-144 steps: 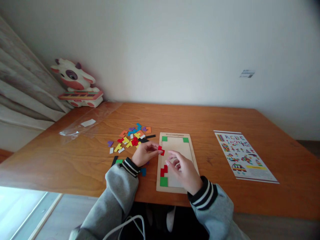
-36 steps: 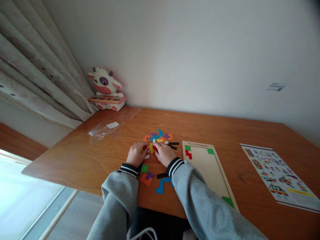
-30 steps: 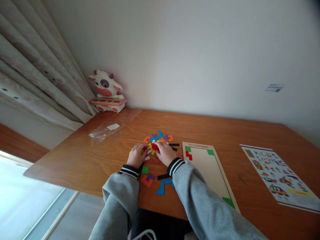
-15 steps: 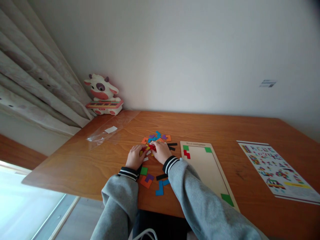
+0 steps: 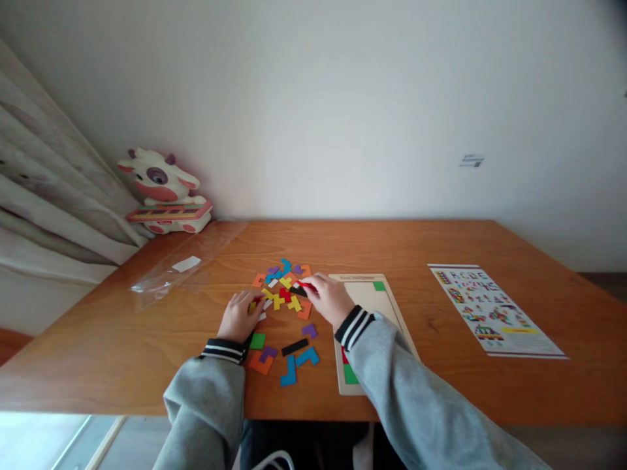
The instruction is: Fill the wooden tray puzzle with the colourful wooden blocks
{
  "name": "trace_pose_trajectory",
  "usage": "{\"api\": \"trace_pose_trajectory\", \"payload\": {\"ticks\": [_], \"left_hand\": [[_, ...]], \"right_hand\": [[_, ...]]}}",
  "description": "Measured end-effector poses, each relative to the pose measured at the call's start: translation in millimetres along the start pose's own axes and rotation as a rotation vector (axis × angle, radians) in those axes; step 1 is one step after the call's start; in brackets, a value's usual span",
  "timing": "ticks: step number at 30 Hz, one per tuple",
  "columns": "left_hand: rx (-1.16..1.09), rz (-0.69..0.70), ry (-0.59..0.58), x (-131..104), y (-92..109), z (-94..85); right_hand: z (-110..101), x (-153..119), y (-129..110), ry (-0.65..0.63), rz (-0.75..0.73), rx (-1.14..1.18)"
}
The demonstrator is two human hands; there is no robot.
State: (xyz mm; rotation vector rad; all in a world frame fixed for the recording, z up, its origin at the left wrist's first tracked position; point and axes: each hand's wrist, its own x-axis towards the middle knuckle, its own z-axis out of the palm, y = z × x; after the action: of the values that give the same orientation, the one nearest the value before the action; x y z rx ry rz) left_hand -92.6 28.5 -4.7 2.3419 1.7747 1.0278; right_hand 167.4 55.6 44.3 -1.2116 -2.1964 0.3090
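Observation:
My right hand (image 5: 333, 297) is over the right side of a pile of flat coloured puzzle pieces, pinching a red puzzle piece (image 5: 307, 285) between thumb and fingers. My left hand (image 5: 240, 318) rests at the pile's left edge, its fingers curved but apart from the thumb. In that gap lies a yellow puzzle piece (image 5: 252, 306). Between the hands are another red piece (image 5: 285, 295), several yellow pieces (image 5: 294, 303) and white ones. A pale wooden puzzle board (image 5: 362, 279) lies under my right forearm, which hides much of it. A green piece (image 5: 379, 286) sits near its top right corner.
Nearer me lie a green piece (image 5: 257, 341), a black bar (image 5: 294, 347), blue pieces (image 5: 289, 372) and an orange piece (image 5: 261, 363). A clear plastic bag (image 5: 161, 277) and a cow toy keyboard (image 5: 169, 212) are at left. A printed pattern sheet (image 5: 494, 310) lies right.
My right hand has drawn right, away from my left hand, with the red puzzle piece. My left hand stays by the yellow piece. The view has turned, showing more of the board's near end.

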Motion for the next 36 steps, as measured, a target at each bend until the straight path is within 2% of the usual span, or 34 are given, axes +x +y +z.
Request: {"api": "trace_pose_trajectory", "payload": {"ticks": [3, 7, 10, 13, 21, 27, 36], "left_hand": [[0.007, 0.004, 0.002, 0, 2, -0.2], [-0.006, 0.0, 0.013, 0, 3, 0.5], [-0.01, -0.001, 0.024, 0, 4, -0.5], [0.001, -0.012, 0.034, -1, 4, -2.3], [0.016, -0.102, 0.056, -3, 4, -4.1], [0.003, -0.138, 0.014, -2, 4, -4.5], [-0.004, -0.142, 0.008, -3, 4, -3.7]], "right_hand": [[-33, -38, 43, 0.18, 0.051, 0.106], [-65, -86, 90, 0.297, 0.072, 0.05], [-74, -111, 112, 0.372, 0.138, -0.036], [-72, -124, 126, 0.397, 0.169, -0.099], [-58, -129, 140, 0.279, 0.091, -0.136], [-57, -128, 141, 0.284, 0.023, -0.167], [-61, -128, 137, 0.28, 0.023, -0.189]]}}
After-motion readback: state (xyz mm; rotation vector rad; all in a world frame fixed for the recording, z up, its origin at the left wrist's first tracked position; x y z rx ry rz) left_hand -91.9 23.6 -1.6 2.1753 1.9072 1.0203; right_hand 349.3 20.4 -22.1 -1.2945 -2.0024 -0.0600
